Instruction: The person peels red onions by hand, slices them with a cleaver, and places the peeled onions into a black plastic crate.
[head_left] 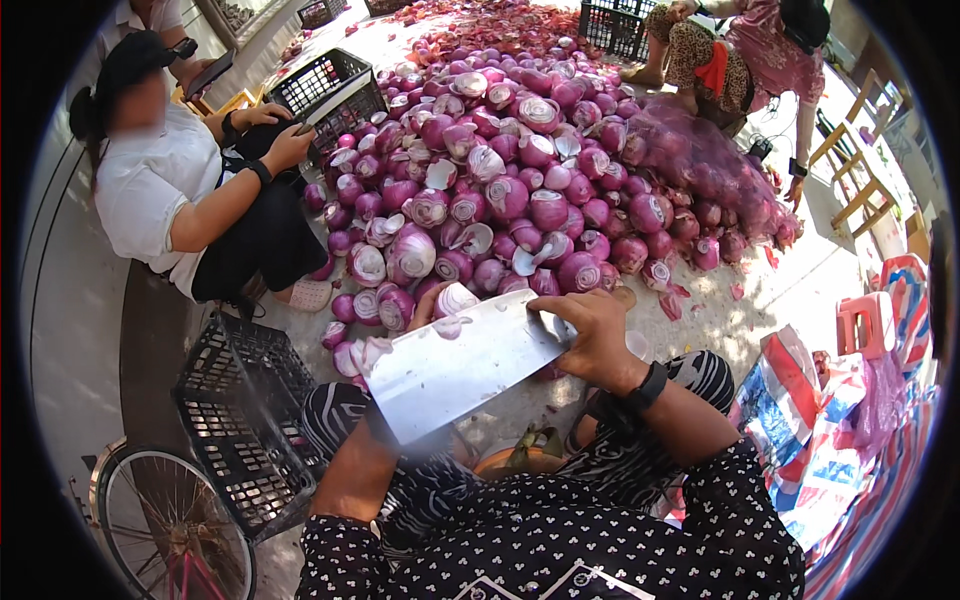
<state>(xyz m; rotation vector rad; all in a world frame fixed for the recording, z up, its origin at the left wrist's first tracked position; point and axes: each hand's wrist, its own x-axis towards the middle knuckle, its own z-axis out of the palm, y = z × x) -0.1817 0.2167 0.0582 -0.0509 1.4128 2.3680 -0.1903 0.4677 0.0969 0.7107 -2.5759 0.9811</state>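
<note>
In the head view, the right hand (595,335) is clenched on a broad rectangular cleaver (465,370), fingers lying against the blade's near-handle end; the grip sits at about four o'clock of the picture's centre. A dark wristband (648,388) circles that wrist. The blade lies between six and eight o'clock, its flat side facing the camera, a thin purple scrap sticking to it near the upper edge.

The left hand (428,305) is mostly hidden behind the blade. Its visible fingers curve around the left side of a red onion (457,299), grasping it just beyond the upper edge, close to the centre; how the hidden fingers sit, I cannot tell.

A big heap of red onions (520,190) fills twelve o'clock, many partly peeled, with a purple mesh sack (690,150) over its two o'clock flank. An orange bowl (510,461) sits between the knees at six.

At eight o'clock stands a black plastic crate (245,430), with a bicycle wheel (178,525) below it. A seated co-worker in white (165,190) is at ten; another person (755,60) bends down between one and two. A red stool (866,325) stands at three, a striped plastic sheet (815,500) at four.
</note>
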